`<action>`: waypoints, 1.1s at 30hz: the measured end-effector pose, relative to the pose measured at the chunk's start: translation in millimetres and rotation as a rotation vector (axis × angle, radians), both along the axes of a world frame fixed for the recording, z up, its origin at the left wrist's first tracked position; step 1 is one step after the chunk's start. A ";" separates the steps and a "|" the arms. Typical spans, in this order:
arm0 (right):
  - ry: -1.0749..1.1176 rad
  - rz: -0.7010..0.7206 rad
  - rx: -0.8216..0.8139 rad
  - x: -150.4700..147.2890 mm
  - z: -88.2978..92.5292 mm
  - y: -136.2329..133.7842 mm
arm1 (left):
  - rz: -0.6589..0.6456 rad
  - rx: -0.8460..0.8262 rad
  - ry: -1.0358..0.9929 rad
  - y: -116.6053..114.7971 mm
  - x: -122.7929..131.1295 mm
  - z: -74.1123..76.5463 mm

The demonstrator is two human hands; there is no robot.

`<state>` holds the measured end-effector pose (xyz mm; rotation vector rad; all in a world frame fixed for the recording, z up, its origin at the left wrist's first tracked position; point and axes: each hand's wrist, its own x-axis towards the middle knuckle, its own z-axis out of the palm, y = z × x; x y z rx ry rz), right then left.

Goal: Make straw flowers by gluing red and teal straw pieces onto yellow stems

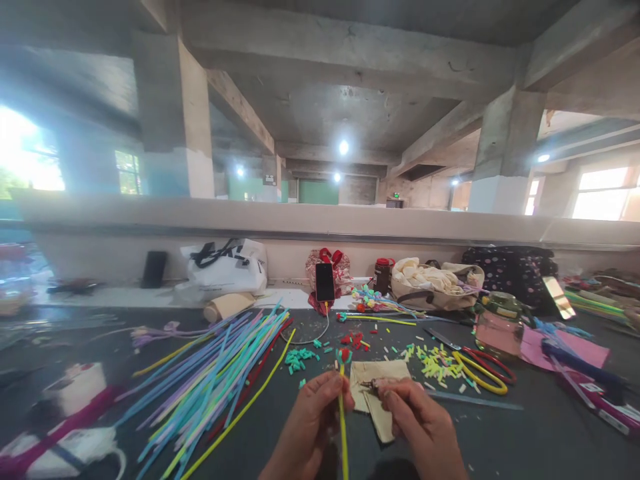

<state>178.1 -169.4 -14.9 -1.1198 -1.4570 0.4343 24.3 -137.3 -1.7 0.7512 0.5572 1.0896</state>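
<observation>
Left hand (313, 420) is pinching a yellow stem (343, 437) upright near its tip, above the worktop (500, 433); right hand (420, 420) is pinching a small metal bit (373, 385) just beside it. Gripping close to the tip is, I judge, steadying it.

One left hand (311, 427), one right hand (423, 423), one yellow pipe cleaner (343, 427) at six o'clock; one phone (325, 282) at twelve.

Fuzzy pipe cleaners (220, 370), matt dark tabletop (525, 433), glossy glass jar (499, 327), rough concrete ceiling (350, 60)
</observation>
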 end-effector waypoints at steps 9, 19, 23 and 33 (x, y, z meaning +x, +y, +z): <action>-0.271 0.107 -0.010 -8.8 -4.9 6.1 | 0.023 -0.020 -0.051 0.6 -26.6 -0.1; -0.453 0.133 -0.042 -11.0 -4.9 0.4 | 0.060 0.132 0.123 -4.5 -55.4 0.3; -0.541 0.187 -0.093 -7.4 -2.2 0.7 | -0.055 0.231 0.212 -2.8 -66.8 -3.7; -0.831 0.266 -0.118 5.1 31.9 21.0 | -0.088 0.187 0.289 -1.0 -69.2 -11.4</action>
